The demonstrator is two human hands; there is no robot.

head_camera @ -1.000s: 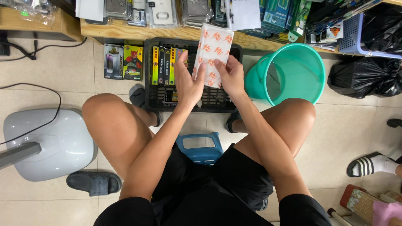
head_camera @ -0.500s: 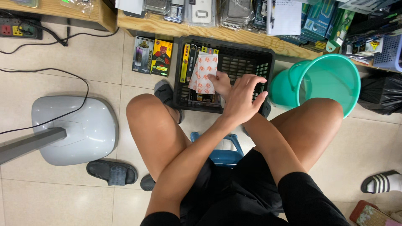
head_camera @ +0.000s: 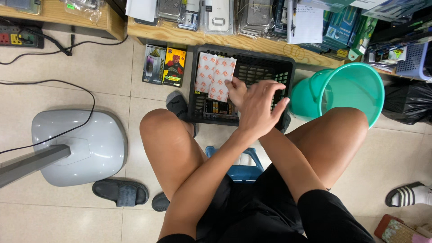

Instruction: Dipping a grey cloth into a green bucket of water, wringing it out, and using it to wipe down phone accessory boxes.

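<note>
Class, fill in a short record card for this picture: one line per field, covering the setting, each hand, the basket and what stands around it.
Setting: person seated on a blue stool, tiled floor, wooden shelf ahead
Left hand: open, fingers spread, above the basket, holding nothing
Right hand: partly hidden, on a patterned packet
Basket: black, on the floor, packets standing at its left end
Right of basket: green bucket
Left of basket: two boxes, grey fan base

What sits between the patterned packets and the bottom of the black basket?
Dark packages already lie on the black basket floor under the patterned packets. The right hand holds the packets; the left hand hovers above.
</note>
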